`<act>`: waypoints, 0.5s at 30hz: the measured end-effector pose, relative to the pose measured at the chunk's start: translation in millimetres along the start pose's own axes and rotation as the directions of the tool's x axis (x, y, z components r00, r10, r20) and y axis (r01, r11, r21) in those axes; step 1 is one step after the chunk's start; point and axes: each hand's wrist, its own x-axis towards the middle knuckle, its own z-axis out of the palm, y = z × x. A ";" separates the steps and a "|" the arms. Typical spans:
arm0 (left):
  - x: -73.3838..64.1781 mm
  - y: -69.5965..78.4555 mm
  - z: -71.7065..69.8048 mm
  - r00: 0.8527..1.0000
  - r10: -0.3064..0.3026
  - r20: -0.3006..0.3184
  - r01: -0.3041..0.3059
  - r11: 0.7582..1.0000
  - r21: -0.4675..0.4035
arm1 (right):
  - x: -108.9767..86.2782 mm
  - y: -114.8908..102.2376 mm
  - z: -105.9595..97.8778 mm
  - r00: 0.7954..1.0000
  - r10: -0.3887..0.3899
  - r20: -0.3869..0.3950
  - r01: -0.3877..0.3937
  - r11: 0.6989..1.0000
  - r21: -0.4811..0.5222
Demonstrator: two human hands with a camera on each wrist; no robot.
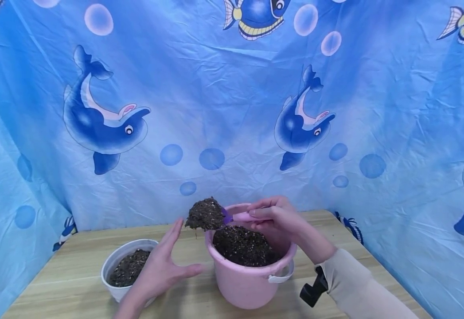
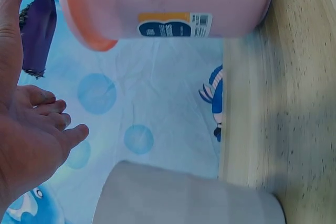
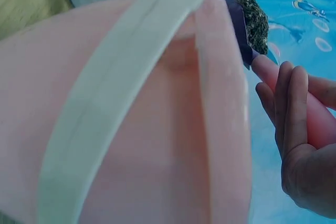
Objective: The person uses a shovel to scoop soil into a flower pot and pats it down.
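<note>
My right hand grips the pink handle of a small trowel whose purple blade carries a heaped mound of dark soil. The loaded blade is above the left rim of a pink bucket, which holds more dark soil. To the left, a white pot contains soil too, partly hidden behind my left hand. That hand has its fingers extended and thumb spread toward the bucket, with nothing in it. Its fingertips are just left of the mound.
Pot and bucket stand on a wooden table. A blue cloth printed with dolphins and fish hangs behind and along the sides. The bucket's white carrying handle hangs at its front right. A black device is at my right wrist.
</note>
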 end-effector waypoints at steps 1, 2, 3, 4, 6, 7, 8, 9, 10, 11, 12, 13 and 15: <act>-0.7 -0.7 -1.9 1.000 0.000 -0.003 0.000 1.000 0.002 | 0.9 -1.7 2.7 1.000 0.004 0.000 -0.004 1.000 -0.001; -1.3 -1.4 -3.8 1.000 0.001 -0.005 -0.001 1.000 0.005 | 1.7 -3.2 5.2 1.000 0.008 0.000 -0.008 1.000 -0.003; -1.9 -2.1 -5.7 1.000 0.005 -0.008 -0.004 1.000 0.012 | 2.3 -4.6 7.9 1.000 0.017 -0.001 -0.017 1.000 0.003; -2.6 -2.7 -7.8 1.000 0.006 -0.010 -0.005 1.000 0.021 | 3.3 -5.8 10.5 1.000 0.025 0.009 -0.025 1.000 0.012; -3.9 -4.3 -12.0 1.000 0.018 -0.021 -0.017 0.999 0.037 | 4.8 -7.9 15.9 0.999 0.037 0.018 -0.037 0.999 0.031; -4.6 -5.2 -14.3 0.999 0.024 -0.026 -0.023 0.999 0.049 | 5.6 -8.7 18.6 0.999 0.042 0.022 -0.043 0.998 0.039; -5.4 -6.2 -16.6 0.999 0.029 -0.030 -0.028 0.998 0.061 | 6.7 -9.4 21.5 0.999 0.044 0.031 -0.046 0.998 0.048; -6.3 -7.2 -19.0 0.999 0.032 -0.034 -0.030 0.997 0.072 | 7.7 -10.0 24.4 0.998 0.046 0.037 -0.048 0.997 0.058; -7.3 -8.3 -21.4 0.999 0.033 -0.038 -0.030 0.996 0.080 | 8.9 -10.5 27.5 0.998 0.044 0.036 -0.047 0.997 0.061; -8.2 -9.4 -23.8 0.999 0.034 -0.041 -0.030 0.996 0.088 | 9.9 -11.2 30.9 0.999 0.046 0.024 -0.048 0.997 0.065; -9.2 -10.8 -26.2 0.998 0.035 -0.044 -0.031 0.995 0.094 | 11.3 -11.7 34.2 0.999 0.046 0.011 -0.046 0.997 0.067; -10.1 -12.2 -28.6 0.998 0.034 -0.045 -0.029 0.994 0.103 | 13.0 -12.0 38.0 0.999 0.041 0.001 -0.041 0.996 0.076; -12.1 -15.4 -33.4 0.998 0.034 -0.051 -0.028 0.993 0.116 | 16.3 -13.5 45.2 0.999 0.041 -0.023 -0.038 0.995 0.090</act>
